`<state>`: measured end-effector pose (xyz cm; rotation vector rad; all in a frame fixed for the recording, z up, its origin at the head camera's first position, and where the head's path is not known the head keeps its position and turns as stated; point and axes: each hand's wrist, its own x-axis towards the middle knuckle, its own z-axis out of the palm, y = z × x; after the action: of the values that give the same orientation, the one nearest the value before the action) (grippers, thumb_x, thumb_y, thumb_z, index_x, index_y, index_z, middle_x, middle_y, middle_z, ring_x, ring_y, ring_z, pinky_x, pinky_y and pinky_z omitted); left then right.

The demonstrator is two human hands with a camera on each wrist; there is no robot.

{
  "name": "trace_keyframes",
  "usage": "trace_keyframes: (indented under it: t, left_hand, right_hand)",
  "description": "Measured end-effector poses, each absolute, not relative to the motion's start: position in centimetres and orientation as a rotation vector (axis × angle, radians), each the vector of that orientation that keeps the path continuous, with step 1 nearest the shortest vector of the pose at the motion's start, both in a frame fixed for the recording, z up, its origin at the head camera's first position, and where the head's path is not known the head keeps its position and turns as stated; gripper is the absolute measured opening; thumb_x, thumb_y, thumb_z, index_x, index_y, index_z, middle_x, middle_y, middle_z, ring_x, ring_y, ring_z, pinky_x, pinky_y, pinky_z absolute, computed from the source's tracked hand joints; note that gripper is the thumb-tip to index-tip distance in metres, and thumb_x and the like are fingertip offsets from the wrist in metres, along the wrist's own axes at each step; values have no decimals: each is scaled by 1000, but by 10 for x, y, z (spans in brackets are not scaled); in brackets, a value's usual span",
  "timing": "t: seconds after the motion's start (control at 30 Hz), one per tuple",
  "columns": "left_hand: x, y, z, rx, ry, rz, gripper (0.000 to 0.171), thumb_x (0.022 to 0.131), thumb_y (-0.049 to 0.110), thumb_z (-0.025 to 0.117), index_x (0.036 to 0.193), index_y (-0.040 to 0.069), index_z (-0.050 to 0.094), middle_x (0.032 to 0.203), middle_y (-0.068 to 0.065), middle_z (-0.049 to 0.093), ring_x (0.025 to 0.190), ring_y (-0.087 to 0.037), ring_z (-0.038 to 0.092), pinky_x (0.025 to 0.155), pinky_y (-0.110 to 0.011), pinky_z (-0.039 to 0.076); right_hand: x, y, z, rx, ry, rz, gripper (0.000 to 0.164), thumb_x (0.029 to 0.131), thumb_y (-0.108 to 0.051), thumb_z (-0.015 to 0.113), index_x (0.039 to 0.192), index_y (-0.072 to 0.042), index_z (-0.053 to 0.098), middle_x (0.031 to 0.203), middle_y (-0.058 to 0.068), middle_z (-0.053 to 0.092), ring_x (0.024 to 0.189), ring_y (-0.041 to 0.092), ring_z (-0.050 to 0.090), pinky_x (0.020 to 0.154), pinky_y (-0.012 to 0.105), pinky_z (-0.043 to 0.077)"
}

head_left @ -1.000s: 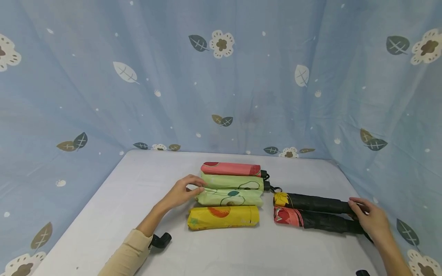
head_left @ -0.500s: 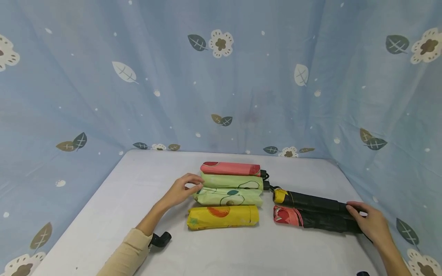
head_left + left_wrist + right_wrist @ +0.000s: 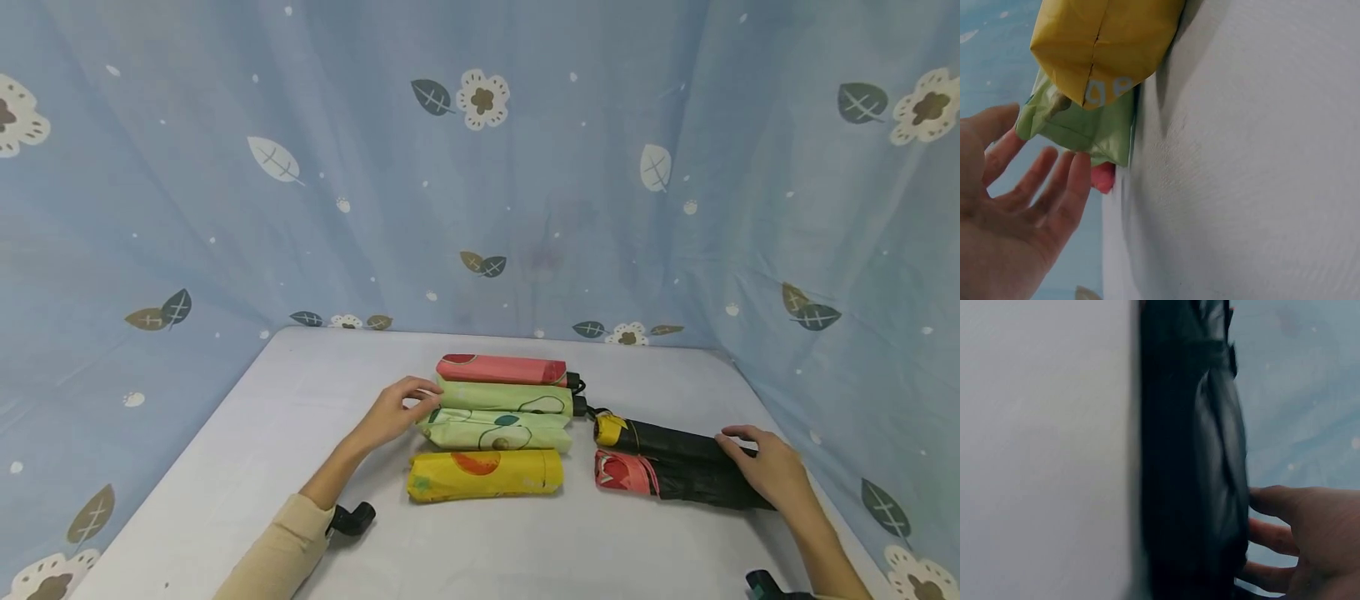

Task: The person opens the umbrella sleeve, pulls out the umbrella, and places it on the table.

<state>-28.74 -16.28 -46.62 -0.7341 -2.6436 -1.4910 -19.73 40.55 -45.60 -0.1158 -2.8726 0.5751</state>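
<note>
My left hand (image 3: 397, 410) is at the left ends of two folded light-green umbrellas, the back one (image 3: 502, 397) and the front one (image 3: 495, 430). In the left wrist view its fingers (image 3: 1075, 187) are loosely spread beside the green end. On the right, my right hand (image 3: 768, 468) holds a folded black umbrella (image 3: 667, 440) with a yellow end, thumb and fingers about its right part. A second black umbrella (image 3: 697, 482) with a pink-red end lies in front, partly covered by that hand. In the right wrist view, my thumb (image 3: 1272, 499) meets the dark fabric.
A folded red umbrella (image 3: 502, 369) lies behind the green ones, a yellow one (image 3: 487, 475) in front. All are on a white table (image 3: 480, 550). A blue patterned curtain (image 3: 555, 208) encloses the back and sides. Black wrist-mounted parts (image 3: 352, 519) show beside the forearms.
My right hand has moved left along the black umbrella, away from its right end. That umbrella has turned, so its yellow end shows a different side. The left hand has drawn back slightly.
</note>
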Motion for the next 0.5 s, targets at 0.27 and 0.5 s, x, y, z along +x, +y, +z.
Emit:
trace_keyframes:
  t: [0.27, 0.5]
  left_hand:
    - [-297, -167, -467, -681, -2603, -1676, 35, 98, 29, 60, 125, 7, 63, 126, -13, 62, 113, -32, 63, 71, -30, 58]
    - [-304, -164, -468, -610, -2575, -1781, 37, 98, 28, 60, 128, 5, 60, 128, -16, 60, 116, -35, 61, 75, -38, 59]
  right_hand:
    - [-211, 379, -450, -6, -2750, 615, 41, 96, -33, 61, 114, 4, 67, 117, 33, 63, 110, 52, 55, 87, 64, 42]
    - [-225, 359, -440, 48, -2782, 690, 46, 98, -39, 58, 119, 1, 65, 121, 30, 63, 116, 50, 53, 92, 66, 40]
